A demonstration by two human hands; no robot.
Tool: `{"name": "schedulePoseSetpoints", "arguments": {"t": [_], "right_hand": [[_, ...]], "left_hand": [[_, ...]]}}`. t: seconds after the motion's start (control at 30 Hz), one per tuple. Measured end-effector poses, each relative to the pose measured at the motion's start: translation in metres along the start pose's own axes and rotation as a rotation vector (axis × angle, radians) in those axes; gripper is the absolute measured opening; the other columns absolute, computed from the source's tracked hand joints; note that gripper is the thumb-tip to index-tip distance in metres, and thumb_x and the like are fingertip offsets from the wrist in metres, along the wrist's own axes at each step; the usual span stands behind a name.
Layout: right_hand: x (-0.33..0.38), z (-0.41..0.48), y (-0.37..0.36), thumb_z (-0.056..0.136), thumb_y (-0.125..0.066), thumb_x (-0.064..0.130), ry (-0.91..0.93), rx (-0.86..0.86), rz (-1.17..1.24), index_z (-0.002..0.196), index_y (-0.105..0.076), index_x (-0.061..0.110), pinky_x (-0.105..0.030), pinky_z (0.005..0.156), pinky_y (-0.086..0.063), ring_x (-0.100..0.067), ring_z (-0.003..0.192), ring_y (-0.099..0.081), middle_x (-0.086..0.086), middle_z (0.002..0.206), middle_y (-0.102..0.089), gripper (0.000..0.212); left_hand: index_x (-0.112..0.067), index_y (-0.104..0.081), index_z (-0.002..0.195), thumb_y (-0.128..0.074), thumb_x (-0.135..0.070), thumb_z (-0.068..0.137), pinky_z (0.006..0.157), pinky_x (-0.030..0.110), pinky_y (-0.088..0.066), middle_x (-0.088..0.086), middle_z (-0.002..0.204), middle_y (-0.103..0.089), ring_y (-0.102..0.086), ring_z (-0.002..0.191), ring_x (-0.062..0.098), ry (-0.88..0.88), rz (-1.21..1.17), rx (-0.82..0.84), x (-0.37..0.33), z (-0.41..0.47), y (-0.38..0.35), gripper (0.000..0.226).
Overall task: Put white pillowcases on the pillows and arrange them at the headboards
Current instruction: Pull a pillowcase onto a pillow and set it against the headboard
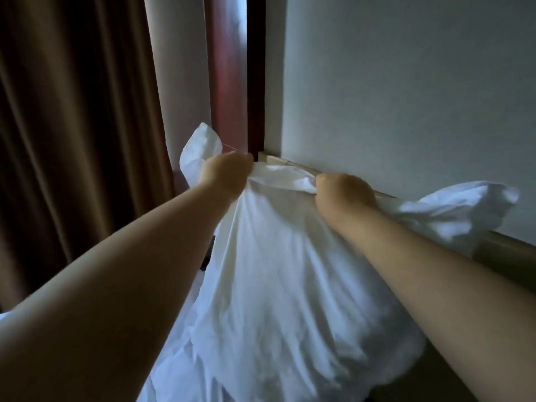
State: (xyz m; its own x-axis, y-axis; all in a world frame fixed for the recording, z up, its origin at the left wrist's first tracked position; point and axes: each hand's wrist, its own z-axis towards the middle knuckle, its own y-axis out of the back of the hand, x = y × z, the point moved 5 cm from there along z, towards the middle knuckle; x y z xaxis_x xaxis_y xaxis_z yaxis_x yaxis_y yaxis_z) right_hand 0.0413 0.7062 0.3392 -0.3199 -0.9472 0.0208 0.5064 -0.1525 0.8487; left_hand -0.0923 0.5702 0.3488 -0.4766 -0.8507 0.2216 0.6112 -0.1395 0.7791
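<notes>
A white pillowcase [278,274] with a pillow bulging inside hangs in front of me, held up by its open upper edge. My left hand [226,175] grips the left part of that edge, and loose cloth sticks up behind it. Further right, my right hand [342,192] grips the same edge in a fist, with a bunched flap of cloth trailing off to the right. The fabric between both fists is pulled taut. The pillow itself is hidden inside the case.
The wooden top of a headboard [499,242] runs along a pale wall [406,82] on the right. Brown curtains [72,126] hang at the left, beside a dark red-brown wooden post [229,68]. White bedding [162,384] lies below.
</notes>
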Motion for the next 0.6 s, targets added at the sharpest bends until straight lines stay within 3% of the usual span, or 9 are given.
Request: {"name": "schedulePoseSetpoints", "arguments": {"t": [0.2, 0.3, 0.43, 0.6], "right_hand": [[0.030, 0.067, -0.030, 0.099, -0.036, 0.017, -0.020, -0.118, 0.018, 0.108, -0.060, 0.000, -0.037, 0.075, -0.043, -0.041, 0.100, -0.060, -0.026, 0.111, -0.062, 0.031], [0.050, 0.107, -0.069, 0.097, -0.039, 0.015, -0.047, -0.078, 0.027, 0.109, -0.059, -0.001, -0.035, 0.073, -0.040, -0.041, 0.101, -0.060, -0.026, 0.111, -0.062, 0.028], [0.083, 0.160, -0.130, 0.095, -0.044, 0.015, -0.062, -0.022, 0.045, 0.113, -0.060, -0.001, -0.040, 0.084, -0.048, -0.041, 0.106, -0.060, -0.027, 0.115, -0.062, 0.029], [0.103, 0.212, -0.197, 0.094, -0.045, 0.011, -0.111, 0.071, 0.156, 0.110, -0.060, -0.001, -0.033, 0.075, -0.043, -0.040, 0.104, -0.060, -0.025, 0.113, -0.063, 0.025]], "left_hand": [[-0.005, -0.053, 0.118, -0.046, 0.000, 0.092, 0.082, 0.045, -0.050, 0.018, 0.114, -0.061, -0.060, 0.107, 0.037, -0.044, -0.088, -0.058, 0.039, 0.076, -0.037, 0.027], [-0.007, -0.055, 0.117, -0.046, 0.001, 0.092, 0.077, 0.041, -0.048, 0.015, 0.114, -0.062, -0.061, 0.106, 0.035, -0.056, -0.113, -0.047, 0.065, 0.110, -0.082, 0.028], [-0.013, -0.055, 0.121, -0.045, 0.004, 0.089, 0.081, 0.043, -0.053, 0.011, 0.117, -0.061, -0.060, 0.109, 0.032, -0.071, -0.176, 0.007, 0.100, 0.156, -0.168, 0.037], [-0.010, -0.056, 0.120, -0.050, 0.007, 0.088, 0.082, 0.048, -0.056, 0.012, 0.119, -0.058, -0.060, 0.108, 0.033, -0.096, -0.184, 0.087, 0.124, 0.196, -0.245, 0.037]]}}
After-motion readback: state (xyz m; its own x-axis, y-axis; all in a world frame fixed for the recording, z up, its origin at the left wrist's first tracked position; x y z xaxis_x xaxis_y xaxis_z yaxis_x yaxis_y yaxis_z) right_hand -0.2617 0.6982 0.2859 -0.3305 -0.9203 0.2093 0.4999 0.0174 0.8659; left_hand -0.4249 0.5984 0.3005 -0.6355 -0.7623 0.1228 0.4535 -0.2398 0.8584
